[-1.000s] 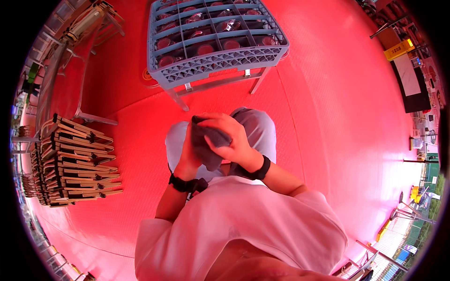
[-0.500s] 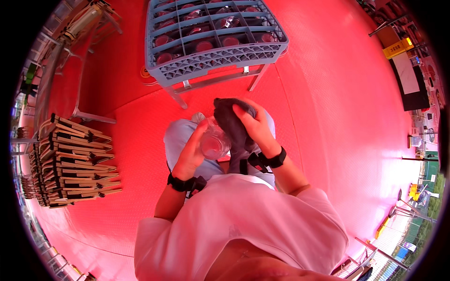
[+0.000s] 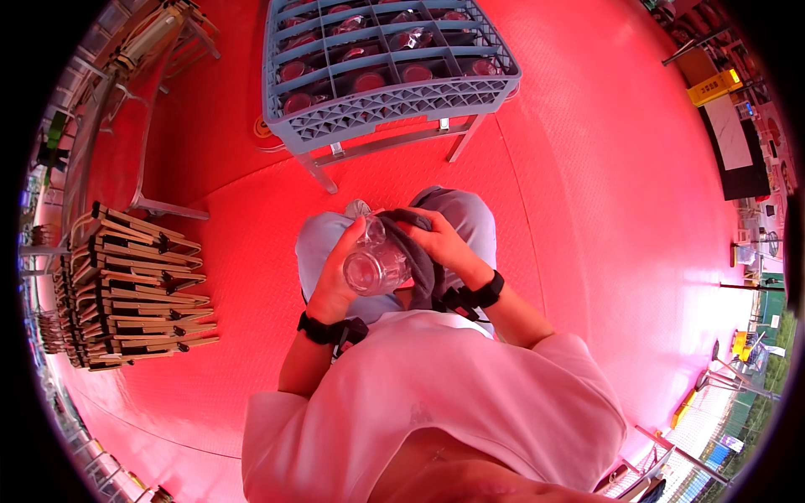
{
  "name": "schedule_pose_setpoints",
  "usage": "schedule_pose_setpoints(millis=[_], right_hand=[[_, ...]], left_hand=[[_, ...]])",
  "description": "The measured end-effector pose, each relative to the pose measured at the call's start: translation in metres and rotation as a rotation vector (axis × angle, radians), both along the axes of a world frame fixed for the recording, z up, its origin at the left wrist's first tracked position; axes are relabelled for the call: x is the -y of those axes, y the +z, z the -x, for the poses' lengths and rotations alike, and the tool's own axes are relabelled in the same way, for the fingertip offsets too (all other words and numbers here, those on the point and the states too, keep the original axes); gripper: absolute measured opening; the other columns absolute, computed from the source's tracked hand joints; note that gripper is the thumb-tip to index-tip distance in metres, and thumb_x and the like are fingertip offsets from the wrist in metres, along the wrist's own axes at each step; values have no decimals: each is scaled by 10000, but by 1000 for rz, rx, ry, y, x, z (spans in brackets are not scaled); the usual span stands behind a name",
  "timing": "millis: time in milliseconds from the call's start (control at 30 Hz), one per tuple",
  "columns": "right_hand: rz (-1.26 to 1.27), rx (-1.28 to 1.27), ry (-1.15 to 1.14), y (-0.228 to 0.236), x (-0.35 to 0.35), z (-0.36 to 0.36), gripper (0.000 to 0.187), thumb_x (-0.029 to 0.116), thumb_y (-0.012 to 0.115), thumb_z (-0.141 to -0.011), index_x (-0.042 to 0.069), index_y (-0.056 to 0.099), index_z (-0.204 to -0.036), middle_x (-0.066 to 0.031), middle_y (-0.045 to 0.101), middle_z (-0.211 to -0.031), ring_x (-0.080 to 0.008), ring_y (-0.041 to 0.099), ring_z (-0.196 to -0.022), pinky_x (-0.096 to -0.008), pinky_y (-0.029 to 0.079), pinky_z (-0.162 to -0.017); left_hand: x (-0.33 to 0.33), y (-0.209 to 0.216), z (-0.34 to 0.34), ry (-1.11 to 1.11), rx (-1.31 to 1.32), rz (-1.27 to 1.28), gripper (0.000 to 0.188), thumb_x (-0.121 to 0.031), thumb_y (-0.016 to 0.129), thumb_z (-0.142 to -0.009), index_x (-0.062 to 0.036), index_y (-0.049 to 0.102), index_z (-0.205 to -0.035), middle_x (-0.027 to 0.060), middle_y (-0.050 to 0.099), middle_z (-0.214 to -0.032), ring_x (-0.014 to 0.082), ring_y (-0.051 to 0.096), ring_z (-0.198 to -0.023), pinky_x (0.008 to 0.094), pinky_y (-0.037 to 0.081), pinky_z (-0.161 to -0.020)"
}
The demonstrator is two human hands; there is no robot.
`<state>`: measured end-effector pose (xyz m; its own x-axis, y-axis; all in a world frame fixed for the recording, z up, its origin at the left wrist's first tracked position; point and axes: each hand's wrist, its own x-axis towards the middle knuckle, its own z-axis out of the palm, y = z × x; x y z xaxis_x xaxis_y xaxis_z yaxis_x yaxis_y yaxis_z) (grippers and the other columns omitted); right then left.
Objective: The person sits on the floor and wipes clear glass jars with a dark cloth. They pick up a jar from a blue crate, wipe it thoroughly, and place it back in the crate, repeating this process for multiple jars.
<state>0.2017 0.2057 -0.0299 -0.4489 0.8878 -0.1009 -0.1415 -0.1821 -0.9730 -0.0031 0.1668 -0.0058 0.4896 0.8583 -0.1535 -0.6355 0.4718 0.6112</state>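
Note:
Above my lap, my left hand point(image 3: 340, 272) is closed round a clear drinking glass point(image 3: 375, 267), whose round end faces up toward me. A dark grey cloth point(image 3: 426, 281) is gripped in my right hand point(image 3: 443, 243) and pressed against the glass's far right side. The cloth hangs down between my thighs, and part of the glass is hidden behind it. Beyond my left fingertips shows a small pale crumpled thing point(image 3: 358, 207) that I cannot make out.
Ahead stands a blue-grey divided glass rack point(image 3: 394, 105) on a metal-legged stand, with several glasses in its compartments. Folded wooden-and-black frames point(image 3: 142, 293) are stacked at the left, near a metal-framed table point(image 3: 126, 142). The floor point(image 3: 587, 210) is red.
My right hand has lowered with the cloth and turned toward the glass, bringing the cloth against its far side. The glass has tilted slightly, shifting left and toward me in my left hand.

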Motion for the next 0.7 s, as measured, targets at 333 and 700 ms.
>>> schedule_pose_setpoints(millis=[333, 700], right_hand=[[-318, -117, 68, 63, -21, -8, 357, 205, 646, -952, 18, 610, -1254, -73, 688, -1131, -174, 645, -1054, -314, 506, -918], [73, -54, 134, 9, -12, 0, 383, 175, 766, -881, 34, 626, -1208, -6, 663, -1115, -95, 591, -1037, -283, 483, -932]], left_hand=[[3, 4, -9, -93, -372, -259, 784, -309, 757, -856, -26, 374, -1479, 87, 525, -1396, 204, 525, -1275, 366, 448, -1064], [5, -44, 5, 30, -432, -275, 800, -152, 833, -767, -33, 426, -1446, 74, 562, -1348, 173, 574, -1207, 322, 495, -1006]])
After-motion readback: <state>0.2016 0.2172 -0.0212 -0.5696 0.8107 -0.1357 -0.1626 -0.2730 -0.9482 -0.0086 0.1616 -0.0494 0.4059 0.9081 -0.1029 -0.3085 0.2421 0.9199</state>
